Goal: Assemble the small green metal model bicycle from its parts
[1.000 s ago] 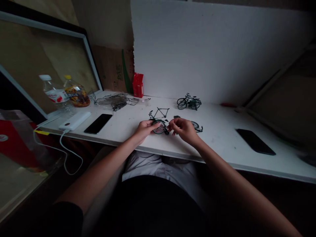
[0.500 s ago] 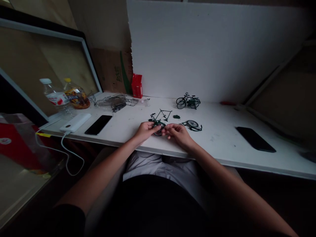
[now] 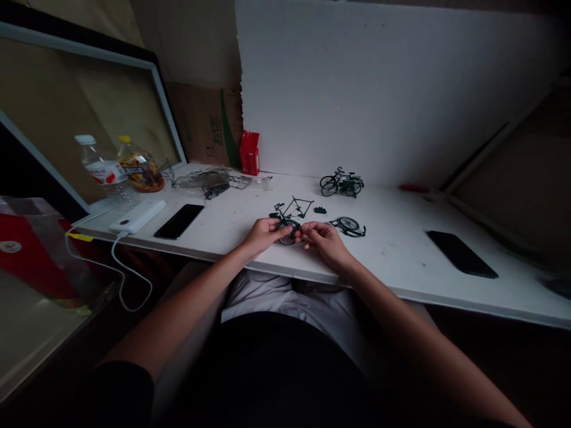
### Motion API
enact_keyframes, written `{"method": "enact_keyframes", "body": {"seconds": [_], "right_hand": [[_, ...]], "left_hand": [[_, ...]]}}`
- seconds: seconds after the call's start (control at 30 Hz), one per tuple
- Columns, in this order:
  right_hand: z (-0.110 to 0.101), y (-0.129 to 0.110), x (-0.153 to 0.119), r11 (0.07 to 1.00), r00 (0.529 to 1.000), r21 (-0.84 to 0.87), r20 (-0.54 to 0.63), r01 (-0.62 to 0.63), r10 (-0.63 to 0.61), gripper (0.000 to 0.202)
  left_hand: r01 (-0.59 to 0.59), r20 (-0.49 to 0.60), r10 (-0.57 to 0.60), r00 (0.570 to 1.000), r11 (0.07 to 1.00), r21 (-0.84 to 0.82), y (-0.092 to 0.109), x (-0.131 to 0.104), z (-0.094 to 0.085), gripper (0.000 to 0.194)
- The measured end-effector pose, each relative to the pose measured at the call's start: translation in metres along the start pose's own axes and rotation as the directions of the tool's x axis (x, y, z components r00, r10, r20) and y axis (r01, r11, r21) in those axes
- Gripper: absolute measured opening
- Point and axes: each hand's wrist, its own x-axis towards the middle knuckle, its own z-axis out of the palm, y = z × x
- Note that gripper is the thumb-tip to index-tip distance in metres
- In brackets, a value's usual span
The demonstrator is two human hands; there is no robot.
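Near the table's front edge, my left hand (image 3: 264,234) is closed on a miniature bicycle's front part (image 3: 289,233), with a wheel, fork and handlebar. Its thumb presses on the wheel. My right hand (image 3: 325,239) is pinched at the wheel's right side; whatever its fingertips hold is too small to make out. Just behind the hands lies a thin dark green bicycle frame (image 3: 300,207). A small green part (image 3: 320,210) sits right of that frame. Beyond my right hand is a rear wheel with its mudguard (image 3: 350,224), lying flat.
Miniature bicycles (image 3: 341,183) stand by the back wall. On the left are a phone (image 3: 179,221), a white power bank with a cable (image 3: 137,216), two bottles (image 3: 141,170) and loose sprues (image 3: 214,181). A red box (image 3: 250,153) stands behind. At right lies a black slab (image 3: 462,253).
The view has shifted slightly. Both hands stay at the miniature wheel, with only a slight shift of the fingers and the handlebar part.
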Motion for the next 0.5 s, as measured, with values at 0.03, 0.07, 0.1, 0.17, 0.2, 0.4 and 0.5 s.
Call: {"method": "enact_keyframes", "body": {"seconds": [0.03, 0.07, 0.1, 0.17, 0.2, 0.4, 0.5], "right_hand": [[-0.0004, 0.0003, 0.0000, 1.000, 1.000, -0.005, 0.007, -0.006, 0.006, 0.030], [-0.0009, 0.0006, -0.0001, 1.000, 1.000, -0.007, 0.012, -0.009, 0.009, 0.030], [-0.0011, 0.0008, -0.0003, 1.000, 1.000, -0.007, 0.013, -0.011, 0.012, 0.030], [-0.0012, 0.0008, -0.0007, 1.000, 1.000, -0.001, 0.017, -0.013, 0.013, 0.031], [-0.0010, 0.0007, -0.0009, 1.000, 1.000, 0.004, 0.019, -0.013, 0.013, 0.031], [0.0015, -0.0013, -0.0010, 1.000, 1.000, -0.012, -0.001, -0.016, 0.016, 0.033], [0.0022, -0.0026, -0.0013, 0.999, 1.000, -0.045, 0.000, -0.009, 0.009, 0.035]], "left_hand": [[0.001, -0.005, -0.001, 1.000, 1.000, 0.000, 0.0000, 0.0000, 0.0000, 0.045], [0.002, -0.009, -0.002, 1.000, 1.000, 0.000, 0.0000, 0.0000, -0.0001, 0.045], [0.001, -0.011, -0.001, 1.000, 1.000, -0.001, 0.0000, 0.0000, -0.0001, 0.045], [-0.003, -0.004, 0.003, 1.000, 1.000, -0.002, 0.0000, -0.0002, -0.0001, 0.044], [-0.005, 0.000, 0.005, 1.000, 1.000, -0.003, -0.0001, -0.0002, -0.0001, 0.043], [-0.004, -0.007, 0.004, 1.000, 1.000, 0.017, -0.0038, 0.0010, -0.0017, 0.043], [-0.008, -0.001, 0.008, 1.000, 1.000, 0.028, -0.0047, 0.0008, -0.0035, 0.044]]}}
